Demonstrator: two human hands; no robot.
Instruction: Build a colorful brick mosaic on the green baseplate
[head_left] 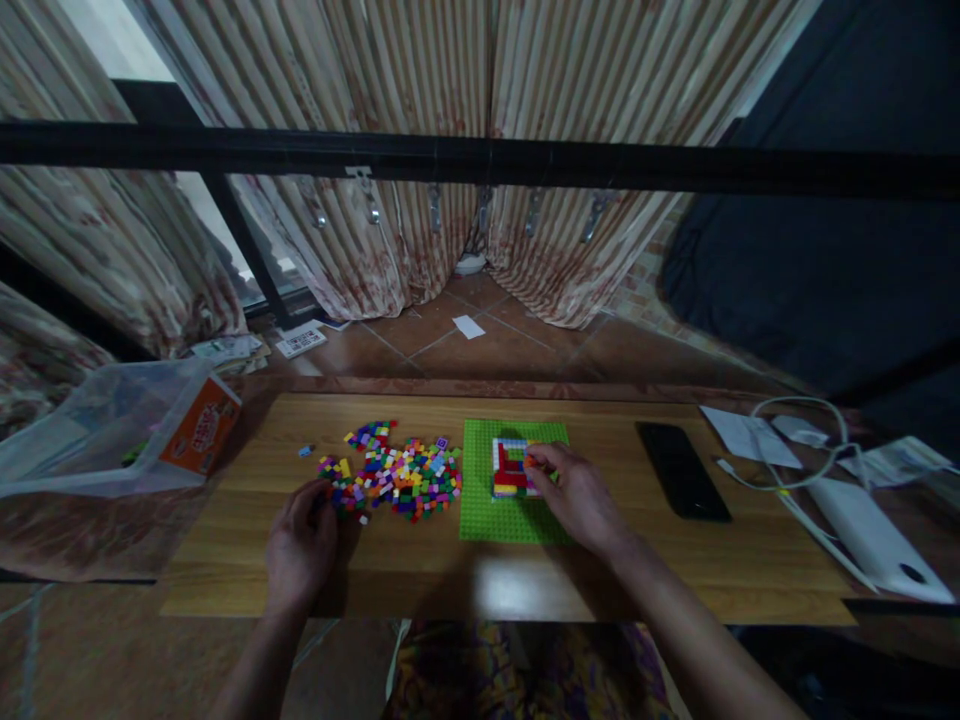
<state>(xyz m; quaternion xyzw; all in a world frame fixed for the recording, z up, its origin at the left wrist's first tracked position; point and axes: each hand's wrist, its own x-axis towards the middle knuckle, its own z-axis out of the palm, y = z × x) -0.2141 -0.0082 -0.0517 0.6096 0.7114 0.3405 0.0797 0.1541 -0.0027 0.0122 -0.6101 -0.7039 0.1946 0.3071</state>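
Observation:
A green baseplate (484, 500) lies on the wooden table (675, 560). On it stands a small multicoloured brick build (508, 470). My right hand (577, 495) rests on the plate, its fingertips pinching a small orange brick (529, 461) at the build's right edge. A pile of tiny loose coloured bricks (397, 475) is spread left of the plate. My left hand (302, 545) sits at the pile's near left corner, fingers curled and touching the bricks; whether it holds one is hidden.
A black phone (681, 470) lies right of the plate. Papers (750, 435), a white cable (795, 460) and a white device (870, 540) sit at far right. A clear plastic bag with an orange box (199, 425) lies at far left. A black bar (480, 160) crosses above.

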